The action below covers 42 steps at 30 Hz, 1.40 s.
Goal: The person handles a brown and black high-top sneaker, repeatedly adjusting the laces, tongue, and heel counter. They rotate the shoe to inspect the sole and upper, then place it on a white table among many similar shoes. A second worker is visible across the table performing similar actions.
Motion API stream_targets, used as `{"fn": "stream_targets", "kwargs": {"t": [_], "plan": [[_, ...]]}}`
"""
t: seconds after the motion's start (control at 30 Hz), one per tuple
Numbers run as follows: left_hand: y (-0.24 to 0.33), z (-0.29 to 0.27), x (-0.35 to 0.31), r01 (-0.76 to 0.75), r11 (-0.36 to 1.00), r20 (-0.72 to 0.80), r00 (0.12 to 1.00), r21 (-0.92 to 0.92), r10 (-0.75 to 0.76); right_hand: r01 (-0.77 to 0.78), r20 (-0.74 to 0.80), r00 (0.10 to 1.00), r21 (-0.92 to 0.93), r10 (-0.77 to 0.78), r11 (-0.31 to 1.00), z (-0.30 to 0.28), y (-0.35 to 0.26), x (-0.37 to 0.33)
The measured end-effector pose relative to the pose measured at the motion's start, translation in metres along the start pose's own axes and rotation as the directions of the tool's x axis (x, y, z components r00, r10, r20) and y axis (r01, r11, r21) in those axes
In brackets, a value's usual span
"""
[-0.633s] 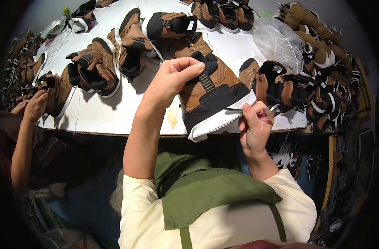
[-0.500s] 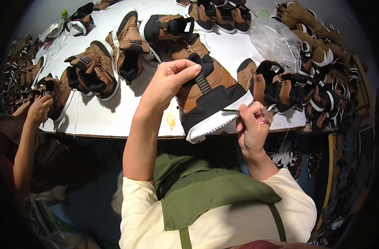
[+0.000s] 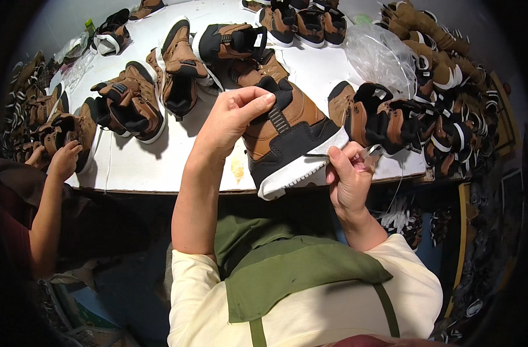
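Shoe [image 3: 296,130], brown and black, tilts above the near edge of the tabletop [image 3: 131,169], its heel tab [image 3: 279,122] pinched in the left grip [image 3: 229,118], white sole [image 3: 296,173] held by the right grip [image 3: 352,176].

The white table [image 3: 122,170] is bright, with light that seems to come from above; soft gray shadows lie by the shoes [image 3: 145,98]; the clear bag [image 3: 377,58] has shiny spots; under the table it is very dark — hard to see much; the table's edge bends, and the corners are black — the middle shoe [image 3: 293,141] looks sharp, the sides fuzzier.
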<state>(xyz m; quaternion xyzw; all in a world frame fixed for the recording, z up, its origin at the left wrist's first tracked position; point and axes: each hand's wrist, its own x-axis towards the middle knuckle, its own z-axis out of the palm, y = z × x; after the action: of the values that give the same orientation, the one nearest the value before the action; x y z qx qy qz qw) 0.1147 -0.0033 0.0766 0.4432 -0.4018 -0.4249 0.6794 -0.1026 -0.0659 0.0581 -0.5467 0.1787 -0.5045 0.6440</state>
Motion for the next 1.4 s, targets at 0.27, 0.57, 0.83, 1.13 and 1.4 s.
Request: {"fn": "stream_targets", "kwargs": {"t": [0.27, 0.57, 0.83, 1.13, 1.4], "plan": [[0.003, 0.005, -0.001, -0.003, 0.999, -0.023, 1.0, 0.037, 0.004, 0.003, 0.001, 1.0, 0.019, -0.003, 1.0, -0.002, -0.001, 0.0], [0.003, 0.019, 0.034, 0.042, 0.99, -0.042, 0.998, 0.135, -0.037, -0.064, -0.101, 0.992, 0.1, 0.074, 0.993, -0.015, -0.005, 0.028], [0.004, 0.026, 0.052, 0.036, 0.984, -0.023, 0.999, 0.176, -0.033, -0.071, -0.126, 0.988, 0.144, 0.09, 0.987, -0.024, -0.006, 0.043], [0.002, 0.028, 0.054, 0.036, 0.985, -0.061, 0.998, 0.171, -0.025, -0.048, -0.164, 0.984, 0.108, 0.065, 0.993, -0.027, 0.001, 0.048], [-0.005, 0.004, 0.045, -0.028, 0.999, -0.07, 0.997, 0.019, 0.029, 0.451, 0.18, 0.892, -0.3, -0.414, 0.841, -0.037, -0.025, 0.044]]}}
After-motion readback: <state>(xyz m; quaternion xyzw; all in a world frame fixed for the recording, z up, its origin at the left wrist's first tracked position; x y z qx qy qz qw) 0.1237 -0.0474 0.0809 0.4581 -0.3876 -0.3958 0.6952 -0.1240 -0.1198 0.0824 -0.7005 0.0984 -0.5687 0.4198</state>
